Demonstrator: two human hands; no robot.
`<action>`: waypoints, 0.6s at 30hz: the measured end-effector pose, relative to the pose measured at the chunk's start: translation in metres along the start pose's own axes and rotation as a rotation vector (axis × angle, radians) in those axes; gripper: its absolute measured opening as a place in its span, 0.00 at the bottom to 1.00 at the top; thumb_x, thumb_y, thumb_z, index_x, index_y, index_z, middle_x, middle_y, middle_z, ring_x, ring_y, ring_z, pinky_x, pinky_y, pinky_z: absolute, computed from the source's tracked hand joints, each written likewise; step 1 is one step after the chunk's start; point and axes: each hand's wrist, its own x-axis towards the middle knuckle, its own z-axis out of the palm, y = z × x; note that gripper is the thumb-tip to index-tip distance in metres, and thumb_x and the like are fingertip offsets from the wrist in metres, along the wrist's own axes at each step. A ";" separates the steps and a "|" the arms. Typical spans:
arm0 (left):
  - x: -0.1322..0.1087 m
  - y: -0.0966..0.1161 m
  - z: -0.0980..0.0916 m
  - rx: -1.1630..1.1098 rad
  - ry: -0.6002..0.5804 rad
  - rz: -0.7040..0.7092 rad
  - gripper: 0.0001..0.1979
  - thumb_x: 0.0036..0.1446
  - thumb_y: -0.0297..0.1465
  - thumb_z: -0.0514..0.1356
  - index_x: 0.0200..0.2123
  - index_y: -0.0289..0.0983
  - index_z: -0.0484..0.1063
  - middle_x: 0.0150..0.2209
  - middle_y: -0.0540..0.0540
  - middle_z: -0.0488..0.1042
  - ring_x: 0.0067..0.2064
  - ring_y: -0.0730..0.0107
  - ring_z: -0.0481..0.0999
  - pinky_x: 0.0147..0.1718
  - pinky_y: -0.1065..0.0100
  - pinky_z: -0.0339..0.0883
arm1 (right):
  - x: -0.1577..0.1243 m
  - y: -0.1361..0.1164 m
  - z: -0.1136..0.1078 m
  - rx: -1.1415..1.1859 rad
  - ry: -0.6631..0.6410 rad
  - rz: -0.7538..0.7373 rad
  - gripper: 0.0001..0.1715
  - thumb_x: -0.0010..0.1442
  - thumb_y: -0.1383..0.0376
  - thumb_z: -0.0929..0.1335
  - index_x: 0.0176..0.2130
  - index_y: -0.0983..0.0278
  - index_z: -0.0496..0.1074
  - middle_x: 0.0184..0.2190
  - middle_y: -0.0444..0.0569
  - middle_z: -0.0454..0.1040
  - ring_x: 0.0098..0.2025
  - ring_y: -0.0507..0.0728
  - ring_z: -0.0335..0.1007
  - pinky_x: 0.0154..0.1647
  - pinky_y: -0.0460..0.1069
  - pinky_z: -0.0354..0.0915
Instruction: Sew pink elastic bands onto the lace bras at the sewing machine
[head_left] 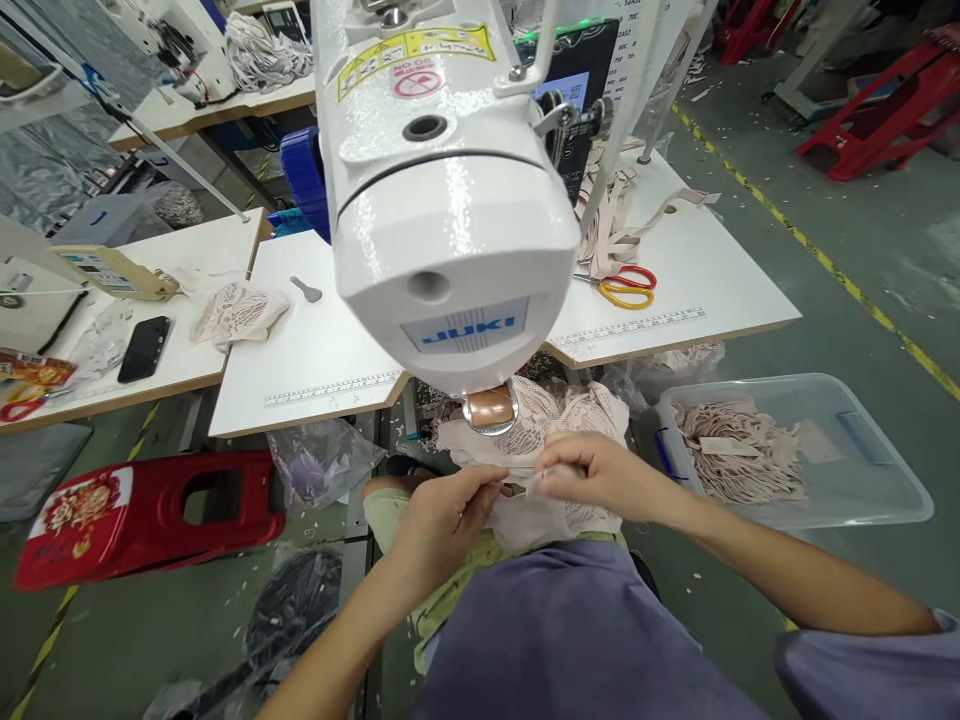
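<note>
A beige lace bra (604, 412) lies over my lap, below the head of a white JUKI sewing machine (450, 250). My left hand (448, 520) is closed, thumb and forefinger pinching an edge of the bra. Close by on the right, my right hand (589, 470) is also closed in a pinch on the same stretch of fabric. A thin, pale section of the cloth hangs beneath both hands. Just beyond them, the machine's lower end carries a shiny copper-coloured part (491, 409). My hands hide some of the fabric.
Red-and-yellow scissors (630, 287) and beige straps (611, 220) lie on the right tabletop (720, 270). A clear plastic bin (862, 470) with beige strips stands on the floor to the right. At the left are a red stool (157, 510) and a black phone (144, 349).
</note>
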 end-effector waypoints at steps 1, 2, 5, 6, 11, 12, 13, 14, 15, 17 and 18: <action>-0.001 0.001 -0.002 0.084 0.002 0.012 0.10 0.66 0.30 0.52 0.41 0.39 0.74 0.28 0.50 0.80 0.25 0.72 0.76 0.24 0.74 0.63 | -0.001 -0.002 0.002 -0.120 -0.068 -0.083 0.09 0.61 0.61 0.70 0.34 0.63 0.78 0.32 0.46 0.71 0.32 0.52 0.66 0.34 0.47 0.61; -0.002 0.002 -0.003 0.165 0.007 0.033 0.10 0.67 0.30 0.51 0.38 0.39 0.73 0.25 0.52 0.78 0.22 0.73 0.73 0.22 0.73 0.60 | -0.001 -0.004 0.006 -0.217 -0.120 -0.169 0.07 0.61 0.63 0.69 0.34 0.63 0.78 0.36 0.49 0.72 0.37 0.53 0.69 0.38 0.48 0.63; -0.003 0.004 -0.002 0.276 0.009 0.102 0.12 0.67 0.30 0.50 0.34 0.39 0.71 0.23 0.53 0.74 0.22 0.73 0.72 0.21 0.72 0.57 | 0.000 -0.007 0.018 -0.359 -0.188 -0.354 0.07 0.64 0.65 0.68 0.37 0.62 0.78 0.43 0.52 0.73 0.44 0.55 0.71 0.43 0.48 0.65; -0.003 0.005 -0.002 0.263 0.010 0.111 0.11 0.67 0.30 0.50 0.34 0.39 0.70 0.23 0.53 0.75 0.23 0.73 0.72 0.22 0.73 0.57 | 0.000 -0.006 0.021 -0.383 -0.199 -0.392 0.07 0.65 0.66 0.67 0.37 0.63 0.77 0.41 0.51 0.74 0.42 0.55 0.72 0.41 0.47 0.66; -0.002 0.008 -0.005 0.053 0.005 0.060 0.06 0.63 0.26 0.56 0.34 0.39 0.72 0.28 0.51 0.75 0.29 0.73 0.74 0.27 0.74 0.63 | 0.001 -0.002 0.030 -0.595 -0.109 -0.610 0.16 0.70 0.67 0.60 0.36 0.65 0.74 0.30 0.48 0.72 0.32 0.53 0.68 0.32 0.46 0.63; -0.002 0.008 -0.007 0.011 -0.012 0.048 0.05 0.63 0.26 0.57 0.35 0.39 0.72 0.29 0.51 0.75 0.30 0.73 0.74 0.29 0.74 0.64 | 0.000 -0.001 0.030 -0.641 -0.069 -0.648 0.17 0.70 0.68 0.59 0.36 0.65 0.74 0.29 0.48 0.72 0.32 0.53 0.67 0.32 0.46 0.63; -0.001 0.009 -0.008 -0.024 -0.030 0.037 0.05 0.62 0.25 0.58 0.36 0.39 0.73 0.30 0.50 0.75 0.31 0.73 0.74 0.30 0.74 0.65 | 0.000 0.000 0.032 -0.677 -0.031 -0.676 0.16 0.70 0.68 0.59 0.36 0.64 0.73 0.30 0.48 0.73 0.32 0.53 0.67 0.33 0.47 0.63; -0.001 0.010 -0.009 -0.047 -0.046 0.020 0.05 0.62 0.24 0.58 0.36 0.39 0.73 0.31 0.50 0.75 0.32 0.72 0.74 0.31 0.74 0.65 | -0.001 0.000 0.033 -0.702 0.001 -0.699 0.16 0.70 0.68 0.59 0.36 0.64 0.73 0.30 0.48 0.73 0.32 0.53 0.67 0.33 0.47 0.63; -0.001 0.011 -0.010 -0.057 -0.055 -0.005 0.06 0.61 0.24 0.57 0.35 0.39 0.72 0.31 0.50 0.75 0.32 0.72 0.74 0.31 0.73 0.65 | -0.001 0.001 0.034 -0.718 0.029 -0.718 0.15 0.70 0.69 0.59 0.35 0.64 0.72 0.30 0.48 0.73 0.32 0.53 0.67 0.33 0.47 0.64; 0.001 0.011 -0.010 -0.058 -0.070 -0.088 0.06 0.60 0.23 0.57 0.33 0.39 0.71 0.30 0.51 0.74 0.31 0.73 0.72 0.30 0.73 0.63 | -0.001 0.003 0.037 -0.725 0.062 -0.723 0.15 0.69 0.69 0.60 0.34 0.64 0.71 0.29 0.48 0.74 0.32 0.53 0.67 0.33 0.47 0.64; 0.002 0.010 -0.010 -0.053 -0.081 -0.138 0.06 0.59 0.23 0.56 0.32 0.39 0.70 0.29 0.52 0.73 0.30 0.73 0.71 0.29 0.73 0.62 | -0.001 0.004 0.039 -0.715 0.069 -0.706 0.15 0.69 0.69 0.59 0.34 0.64 0.71 0.29 0.49 0.74 0.32 0.54 0.67 0.33 0.48 0.64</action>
